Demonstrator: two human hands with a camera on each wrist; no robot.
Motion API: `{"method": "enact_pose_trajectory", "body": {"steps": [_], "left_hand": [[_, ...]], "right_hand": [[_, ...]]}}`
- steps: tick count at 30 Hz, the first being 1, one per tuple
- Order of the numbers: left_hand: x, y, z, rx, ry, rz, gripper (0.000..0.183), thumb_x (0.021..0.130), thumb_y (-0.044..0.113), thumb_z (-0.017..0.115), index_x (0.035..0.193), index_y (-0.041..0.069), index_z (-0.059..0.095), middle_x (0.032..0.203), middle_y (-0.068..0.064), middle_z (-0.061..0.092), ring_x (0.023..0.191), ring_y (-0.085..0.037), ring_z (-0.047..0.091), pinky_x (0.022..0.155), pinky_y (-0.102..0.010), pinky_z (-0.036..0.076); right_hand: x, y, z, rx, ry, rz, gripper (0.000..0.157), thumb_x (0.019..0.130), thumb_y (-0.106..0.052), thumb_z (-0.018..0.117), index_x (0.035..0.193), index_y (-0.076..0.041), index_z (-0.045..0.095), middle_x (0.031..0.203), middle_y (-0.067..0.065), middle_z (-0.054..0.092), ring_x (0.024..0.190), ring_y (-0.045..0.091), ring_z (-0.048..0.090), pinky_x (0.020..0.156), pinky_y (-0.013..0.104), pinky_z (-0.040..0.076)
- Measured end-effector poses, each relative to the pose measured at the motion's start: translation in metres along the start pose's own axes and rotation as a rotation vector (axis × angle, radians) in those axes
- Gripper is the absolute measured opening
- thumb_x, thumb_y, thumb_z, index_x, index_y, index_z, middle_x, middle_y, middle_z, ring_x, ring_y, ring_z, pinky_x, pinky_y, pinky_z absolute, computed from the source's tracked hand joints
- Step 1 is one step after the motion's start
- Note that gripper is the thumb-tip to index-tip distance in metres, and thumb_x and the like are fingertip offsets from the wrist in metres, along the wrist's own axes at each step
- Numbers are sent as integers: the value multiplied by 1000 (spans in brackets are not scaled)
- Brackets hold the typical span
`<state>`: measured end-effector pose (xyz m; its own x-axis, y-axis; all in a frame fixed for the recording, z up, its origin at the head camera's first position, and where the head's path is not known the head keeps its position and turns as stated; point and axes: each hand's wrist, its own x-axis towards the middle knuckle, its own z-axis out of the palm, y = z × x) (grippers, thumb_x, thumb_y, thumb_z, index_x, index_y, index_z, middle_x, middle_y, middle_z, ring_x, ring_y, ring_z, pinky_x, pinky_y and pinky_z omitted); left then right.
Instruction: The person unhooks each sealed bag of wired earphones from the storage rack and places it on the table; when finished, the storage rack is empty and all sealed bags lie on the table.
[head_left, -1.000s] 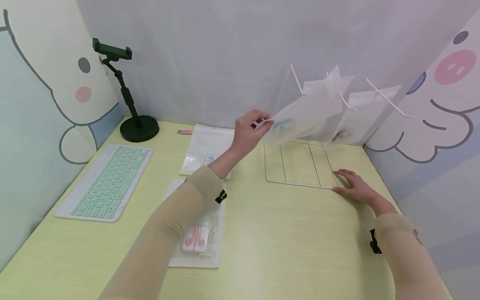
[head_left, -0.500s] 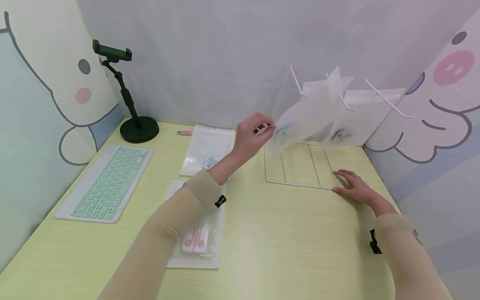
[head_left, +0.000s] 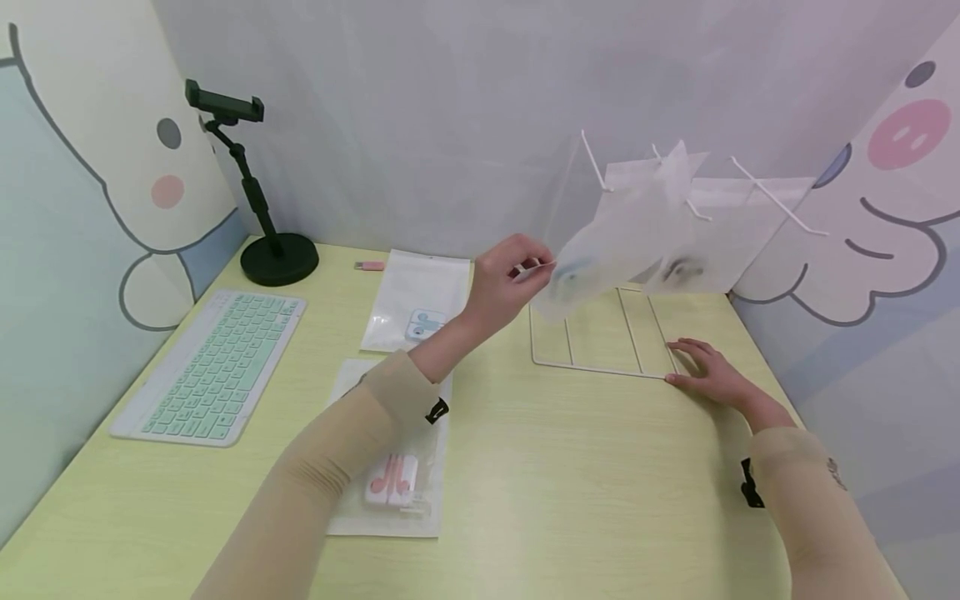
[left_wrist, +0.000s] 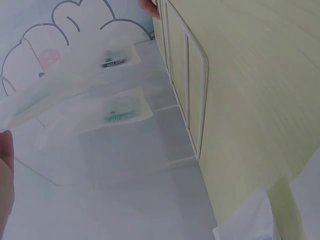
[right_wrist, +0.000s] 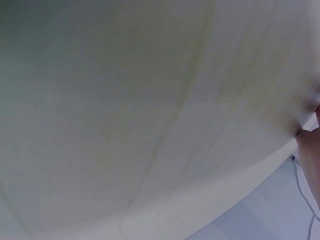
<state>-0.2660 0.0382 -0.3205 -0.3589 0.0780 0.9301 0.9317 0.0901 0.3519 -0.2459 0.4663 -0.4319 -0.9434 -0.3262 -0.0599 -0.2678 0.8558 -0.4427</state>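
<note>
Basically, head view: left hand point(head_left: 512, 271) had thumb and fingers pinched on the near lower edge of a translucent pouch point(head_left: 603, 242), which stretched up and right among the prongs of a white wire rack point(head_left: 600, 370). Second pouch point(head_left: 731, 237) hung to its right. Right hand point(head_left: 708, 375) was loosely spread, gripping nothing, fingertips against the right front corner of the rack base on the table point(head_left: 570, 483). Left of the rack lay a blue earphone pack point(head_left: 408, 287) and a pink earphone pack point(head_left: 390, 492), then a keyboard point(head_left: 213, 367) and a black phone stand point(head_left: 279, 258).

Left wrist view: two "BEST QUALITY" labels point(left_wrist: 122, 116) showed by the rack base; only a bit of the left hand was in at the left edge.

Right wrist view: blurry pale surface, right hand partly in at the right edge; couldn't tell its grip from there.
</note>
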Motion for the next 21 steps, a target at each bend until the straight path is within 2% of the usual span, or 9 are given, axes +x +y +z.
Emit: {"method": "enact_pose_trajectory", "body": {"steps": [14, 21], "left_hand": [[5, 13, -10, -4, -9, 46, 5, 84, 1, 64, 79, 3, 66, 79, -7, 65, 68, -13, 58, 56, -20, 45], [11, 20, -16, 20, -21, 86, 6, 81, -3, 65, 79, 3, 66, 78, -7, 63, 66, -11, 57, 55, -19, 44]], "right_hand": [[1, 2, 0, 0, 2, -4, 66, 86, -29, 69, 140, -3, 40, 146, 30, 25, 132, 55, 18, 99, 73, 15], [0, 3, 0, 1, -3, 3, 67, 86, -30, 69, 140, -3, 40, 146, 31, 24, 132, 55, 18, 99, 73, 15]]}}
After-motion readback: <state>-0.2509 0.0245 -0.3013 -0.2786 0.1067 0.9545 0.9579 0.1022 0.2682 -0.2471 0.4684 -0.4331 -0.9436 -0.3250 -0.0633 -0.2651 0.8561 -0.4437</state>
